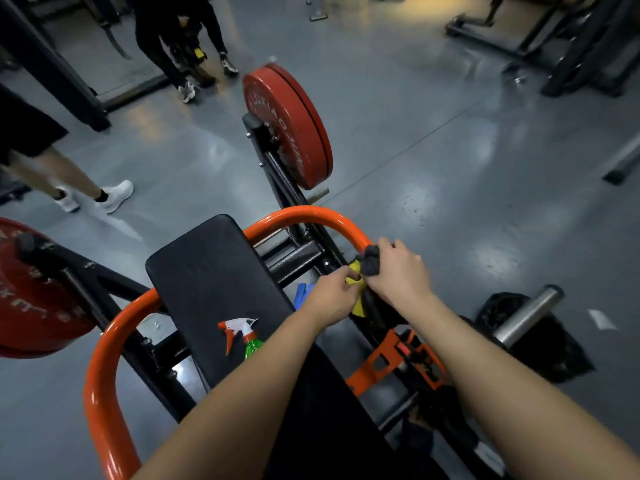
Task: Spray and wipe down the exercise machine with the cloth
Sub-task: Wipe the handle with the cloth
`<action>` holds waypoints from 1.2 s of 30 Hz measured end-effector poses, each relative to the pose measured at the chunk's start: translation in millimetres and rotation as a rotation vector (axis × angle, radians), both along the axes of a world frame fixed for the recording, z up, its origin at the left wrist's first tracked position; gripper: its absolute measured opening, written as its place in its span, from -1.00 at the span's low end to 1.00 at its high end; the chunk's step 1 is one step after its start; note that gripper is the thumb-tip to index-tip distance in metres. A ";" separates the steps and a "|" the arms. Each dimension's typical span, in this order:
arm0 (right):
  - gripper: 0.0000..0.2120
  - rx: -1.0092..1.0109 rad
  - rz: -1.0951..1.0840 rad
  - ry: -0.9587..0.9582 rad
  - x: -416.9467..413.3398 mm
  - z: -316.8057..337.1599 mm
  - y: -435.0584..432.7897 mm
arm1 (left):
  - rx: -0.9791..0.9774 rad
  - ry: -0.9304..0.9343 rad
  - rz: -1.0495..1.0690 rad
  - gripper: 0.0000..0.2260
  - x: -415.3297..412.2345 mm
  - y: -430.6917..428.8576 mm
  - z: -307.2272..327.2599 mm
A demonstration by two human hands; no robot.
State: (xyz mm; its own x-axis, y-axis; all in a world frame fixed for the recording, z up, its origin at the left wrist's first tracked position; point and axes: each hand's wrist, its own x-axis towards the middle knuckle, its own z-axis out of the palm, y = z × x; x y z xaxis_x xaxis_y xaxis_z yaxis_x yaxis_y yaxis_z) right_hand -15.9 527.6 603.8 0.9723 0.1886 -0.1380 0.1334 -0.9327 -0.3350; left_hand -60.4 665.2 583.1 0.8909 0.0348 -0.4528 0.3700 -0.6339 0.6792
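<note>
Right of centre in the frame: right hand (398,271) grips a dark cloth (371,259), fingers curled round it, with the cloth bunched against the orange bar (304,213) where the bar curves down. Left hand (330,296) is just beside it, lower left — fingers curled, tips at a yellow part (358,308) of the machine. Cannot tell whether they pinch it. The hands nearly touch.

Spray bottle (242,336) lies on its side on the black pad (207,265), low centre, apart from both hands. Its white-and-orange trigger head shows; the green body is partly hidden by the left forearm.

Red plate (294,133) is at upper centre on the machine's arm, and a second plate (31,299) is at the left edge. Black bag (554,355) sits on the floor at lower right, with a steel sleeve (528,315) across it. Bare legs (52,171) in white shoes are at mid left — another person (162,39) in black is at upper left.
</note>
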 end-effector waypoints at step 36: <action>-0.82 1.067 -1.067 0.442 18.5 -147.7 -99.7 | 0.386 0.002 -0.076 -0.72 76.3 -144.8 8.7</action>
